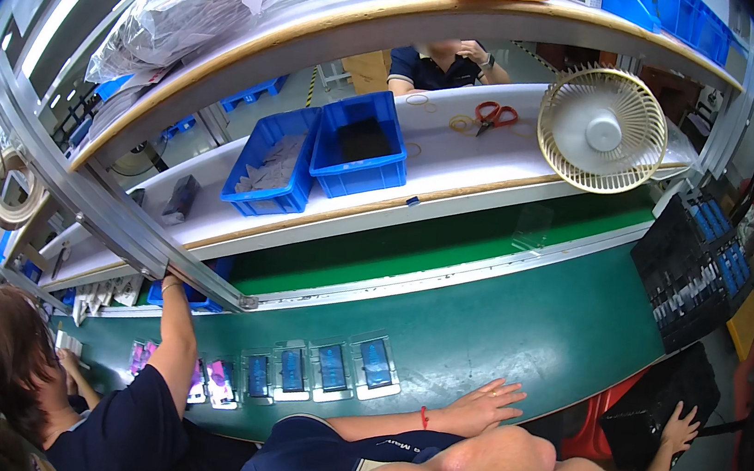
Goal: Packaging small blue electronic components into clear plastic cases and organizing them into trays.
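My left hand (480, 407), with a red string at the wrist, lies palm down at the near edge of the green table, fingers spread and holding nothing. To its left stands a row of clear plastic trays (374, 365), each with a flat, dark blue-faced rectangular piece in it. Off to the right, my right hand (678, 430) rests with outstretched fingers against the side of a black box (656, 398). Whether it bears any of the box's weight I cannot tell. The box sits beside a red stool-like object (596, 419).
At left a co-worker (114, 420) reaches under the shelf beside pink-and-white pieces (221, 383). Blue bins (357, 177), red-handled scissors (495, 116) and a fan (603, 129) occupy the shelf. A black rack (694, 272) holds blue pieces. Another person (442, 71) sits beyond.
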